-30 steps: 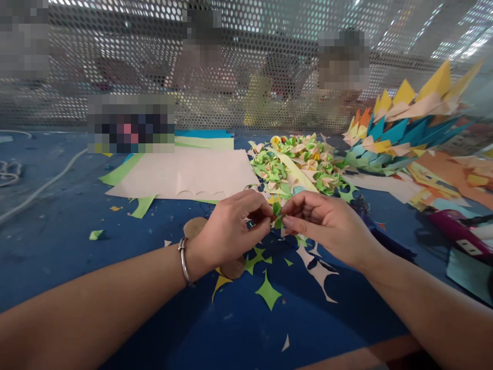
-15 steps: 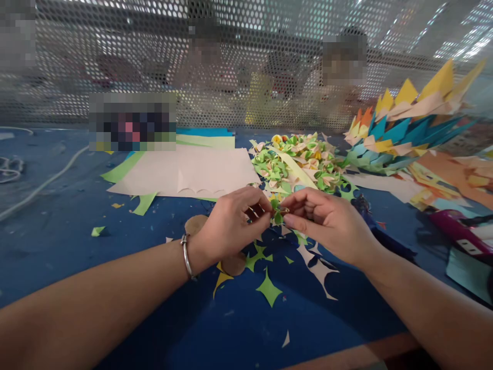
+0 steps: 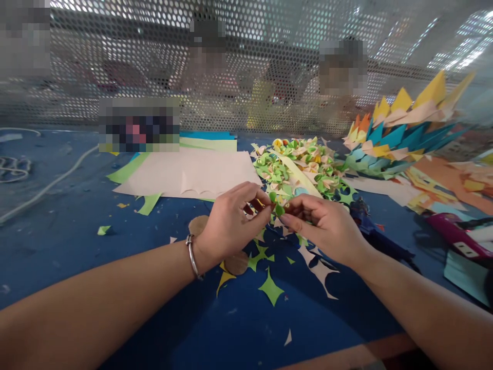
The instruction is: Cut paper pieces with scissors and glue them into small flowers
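Between the fingertips of both hands is a small green folded paper piece [image 3: 279,210] with rounded petals. My left hand [image 3: 233,221], with a silver bracelet at the wrist, pinches it from the left. From the right, thumb and forefinger of my right hand [image 3: 327,226] close on its edge. Just behind them lies a heap of small folded paper pieces [image 3: 269,167] in green, pink and yellow, with a pale yellow strip [image 3: 296,174] across it. Green paper offcuts [image 3: 271,288] and pink offcuts [image 3: 321,272] lie below the hands. A brown disc [image 3: 236,263] shows under my left wrist.
Pink paper sheets [image 3: 162,172] lie at the back left on the blue table [image 3: 146,318]. A white cord [image 3: 57,177] runs along the left. A spiky layered paper model [image 3: 404,134] stands at right, near a magenta object [image 3: 456,234]. Behind is a perforated metal screen [image 3: 246,97].
The green paper piece has turned slightly between the fingertips. My right hand has shifted a little lower, and the whole view has moved slightly.
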Motion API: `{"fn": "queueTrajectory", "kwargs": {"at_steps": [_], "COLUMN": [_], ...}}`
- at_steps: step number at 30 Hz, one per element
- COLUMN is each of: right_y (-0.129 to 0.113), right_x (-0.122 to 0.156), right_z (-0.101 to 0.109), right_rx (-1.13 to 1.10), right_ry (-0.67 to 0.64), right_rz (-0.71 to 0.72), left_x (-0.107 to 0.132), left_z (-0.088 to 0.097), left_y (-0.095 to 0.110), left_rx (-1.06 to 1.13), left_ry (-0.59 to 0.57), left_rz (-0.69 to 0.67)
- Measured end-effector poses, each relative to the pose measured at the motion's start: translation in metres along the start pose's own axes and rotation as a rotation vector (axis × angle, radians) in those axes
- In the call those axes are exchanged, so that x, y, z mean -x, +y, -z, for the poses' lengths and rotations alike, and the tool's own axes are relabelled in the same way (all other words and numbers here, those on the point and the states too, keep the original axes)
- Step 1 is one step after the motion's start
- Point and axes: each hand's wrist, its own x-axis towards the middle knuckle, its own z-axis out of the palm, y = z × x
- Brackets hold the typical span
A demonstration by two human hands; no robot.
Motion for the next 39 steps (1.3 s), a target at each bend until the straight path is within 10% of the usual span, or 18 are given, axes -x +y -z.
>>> {"fn": "queueTrajectory", "kwargs": {"at_steps": [9, 17, 27, 31, 35, 39], "right_y": [0.01, 0.048, 0.049, 0.036, 0.024, 0.018], "right_x": [-0.004, -0.043, -0.033, -0.024, -0.015, -0.011], "right_z": [0.013, 0.055, 0.046, 0.036, 0.024, 0.019], "right_rx": [0.131, -0.009, 0.137, 0.244, 0.278, 0.263], "right_ry": [0.102, 0.518, 0.417, 0.266, 0.134, 0.025], "right_rz": [0.007, -0.129, -0.091, -0.03, 0.052, 0.081], "left_x": [0.0, -0.006, -0.015, -0.022, -0.033, -0.042], "left_z": [0.002, 0.005, 0.007, 0.015, 0.042, 0.076], "left_y": [-0.001, -0.009, -0.02, -0.017, -0.003, 0.002], "left_rx": [0.009, 0.061, -0.033, -0.156, -0.286, -0.516], "left_ry": [-0.039, 0.094, 0.059, -0.131, -0.574, -0.636], "left_rz": [-0.063, 0.038, 0.104, 0.102, 0.065, 0.076]}}
